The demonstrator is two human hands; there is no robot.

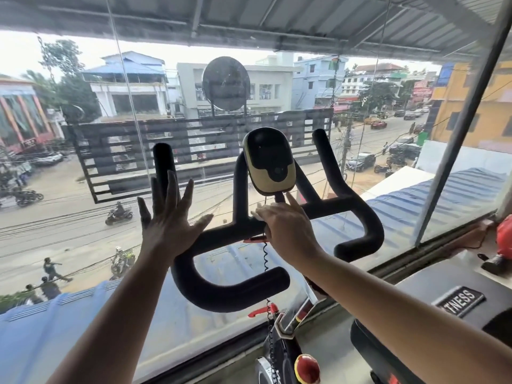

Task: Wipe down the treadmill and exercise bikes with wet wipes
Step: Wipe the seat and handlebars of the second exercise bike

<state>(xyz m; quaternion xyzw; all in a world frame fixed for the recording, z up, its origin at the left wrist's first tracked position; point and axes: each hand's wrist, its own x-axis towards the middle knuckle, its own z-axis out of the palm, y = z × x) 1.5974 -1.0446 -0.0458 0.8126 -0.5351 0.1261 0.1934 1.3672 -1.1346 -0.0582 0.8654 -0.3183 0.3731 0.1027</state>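
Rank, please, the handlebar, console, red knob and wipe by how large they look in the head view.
1. handlebar
2. console
3. red knob, perhaps enlarged by its nearness to the camera
4. wipe, mostly hidden under the right hand, so its rank is unsure

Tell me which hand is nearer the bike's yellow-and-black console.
Right. The right hand holds a white wipe on the handlebar just below the console; the left hand, open, is farther left by the upright grip.

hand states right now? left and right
left hand: open, fingers spread, holding nothing.
right hand: fingers curled on a wet wipe, pressing it to the bike handlebar.
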